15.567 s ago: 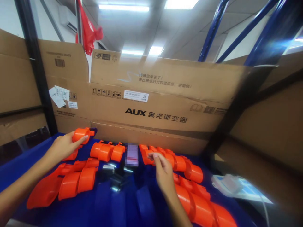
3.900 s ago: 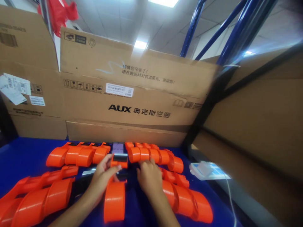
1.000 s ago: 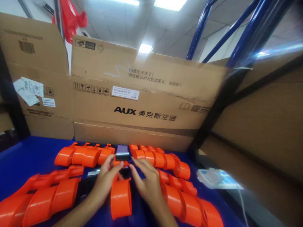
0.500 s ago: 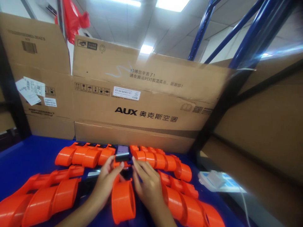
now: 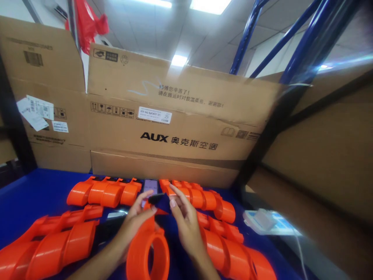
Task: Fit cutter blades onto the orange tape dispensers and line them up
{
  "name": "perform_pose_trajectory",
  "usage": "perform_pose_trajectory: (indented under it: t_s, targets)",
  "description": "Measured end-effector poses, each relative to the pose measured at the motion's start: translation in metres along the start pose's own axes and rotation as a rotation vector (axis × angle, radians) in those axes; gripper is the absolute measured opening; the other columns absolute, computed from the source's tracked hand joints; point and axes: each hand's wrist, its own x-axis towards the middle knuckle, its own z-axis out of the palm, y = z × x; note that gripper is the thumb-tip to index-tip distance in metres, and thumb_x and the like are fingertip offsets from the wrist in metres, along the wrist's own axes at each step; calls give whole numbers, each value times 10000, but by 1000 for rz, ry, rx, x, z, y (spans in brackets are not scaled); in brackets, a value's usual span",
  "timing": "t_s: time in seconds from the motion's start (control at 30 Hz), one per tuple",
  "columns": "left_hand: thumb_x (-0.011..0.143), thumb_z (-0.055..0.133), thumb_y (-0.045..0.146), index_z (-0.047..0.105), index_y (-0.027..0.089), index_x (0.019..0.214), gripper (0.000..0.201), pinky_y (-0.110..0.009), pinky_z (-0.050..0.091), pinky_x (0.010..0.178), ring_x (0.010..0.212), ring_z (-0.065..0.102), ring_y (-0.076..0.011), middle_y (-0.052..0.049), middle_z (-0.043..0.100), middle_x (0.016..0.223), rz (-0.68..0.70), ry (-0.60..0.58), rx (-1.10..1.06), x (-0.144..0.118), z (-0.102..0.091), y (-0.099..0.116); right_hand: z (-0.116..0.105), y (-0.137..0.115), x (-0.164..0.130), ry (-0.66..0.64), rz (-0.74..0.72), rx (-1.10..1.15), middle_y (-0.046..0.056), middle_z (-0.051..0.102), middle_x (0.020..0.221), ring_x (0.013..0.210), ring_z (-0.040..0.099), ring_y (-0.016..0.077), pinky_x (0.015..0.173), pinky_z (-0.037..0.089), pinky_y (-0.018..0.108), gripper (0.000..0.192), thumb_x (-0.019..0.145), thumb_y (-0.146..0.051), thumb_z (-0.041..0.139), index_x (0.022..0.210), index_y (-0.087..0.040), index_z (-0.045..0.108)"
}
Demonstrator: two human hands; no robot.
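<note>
Right then, both my hands, left and right, pinched the orange ring piece, its dark tip pointing to 12 o'clock.

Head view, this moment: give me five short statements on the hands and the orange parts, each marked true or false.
1. Both hands, the left hand and the right hand, are on the same orange ring-shaped part. True.
2. The dark piece at the top of that part lies flat on the blue table, untouched. False: it is pinched between the fingertips of both hands.
3. The ring-shaped part's open hole faces the camera. True.
4. The phone lies between the two far rows of orange parts. True.
5. The big cardboard box behind the table has no printing. False: it reads AUX with further characters.
</note>
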Motion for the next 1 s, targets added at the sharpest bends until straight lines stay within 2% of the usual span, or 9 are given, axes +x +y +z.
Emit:
perform_pose_trajectory:
  t_s: [0.17,0.27,0.37,0.47,0.6,0.77,0.87,0.93,1.0]
  targets:
    - [827,745,303,232,297,1535,874,-402,596,607,653,763,-308,-104,748,948,-103,-222,-49,-5,1,0,-5,5,4,-250,199,310,60,675,1063,1005,628,256,890,490,390,444,925,-490,577,1307,-264,593]
    - [771,772,202,204,285,1544,963,-440,600,720,822,767,-343,-97,760,908,-120,-286,-81,-10,3,-1,-1,6,2,-222,222,347,26,649,934,905,622,215,826,489,341,403,908,-477,618,1254,-273,587]
    - [789,764,242,326,269,1494,831,-434,599,749,868,763,-331,-111,759,981,-108,-244,-67,-14,5,-3,5,5,1,-189,219,325,-14,596,829,774,583,159,734,470,279,349,900,-464,646,1178,-267,571]
    - [861,693,372,429,213,1420,639,-391,599,628,704,766,-297,-119,767,902,-85,-156,-12,-13,7,-5,12,5,1,-205,188,335,-20,588,817,733,565,139,690,469,258,348,881,-474,670,1109,-249,535]
    - [818,713,428,506,158,1358,638,-343,547,489,495,708,-272,-76,729,628,-58,-105,30,-10,9,-7,18,5,-1,-171,156,331,-26,601,787,632,562,127,568,478,235,371,859,-472,689,1061,-253,467]
    - [775,752,404,528,183,1346,651,-348,542,523,481,695,-263,-71,728,620,-64,-77,11,-10,7,-4,20,3,-2,-187,183,282,-36,609,813,459,506,97,413,423,215,351,907,-511,600,1101,-272,432]
    - [803,706,431,463,190,1405,692,-342,540,515,508,704,-260,-100,759,726,-59,-89,-60,-8,2,6,14,4,2,-120,105,135,-14,605,788,630,598,145,566,495,250,316,974,-506,479,1144,-240,479]
    - [825,649,477,438,191,1430,702,-343,549,534,559,718,-253,-135,774,885,-20,-80,-184,-7,-2,17,10,5,3,-92,52,-42,-5,599,756,687,603,159,622,490,259,292,1003,-481,414,1055,-222,538]
    - [834,604,503,437,191,1442,703,-334,552,543,595,720,-241,-153,763,1012,52,-60,-296,-8,-5,30,7,2,1,-175,23,-259,-16,589,697,634,581,153,580,453,244,254,991,-443,453,952,-221,571]
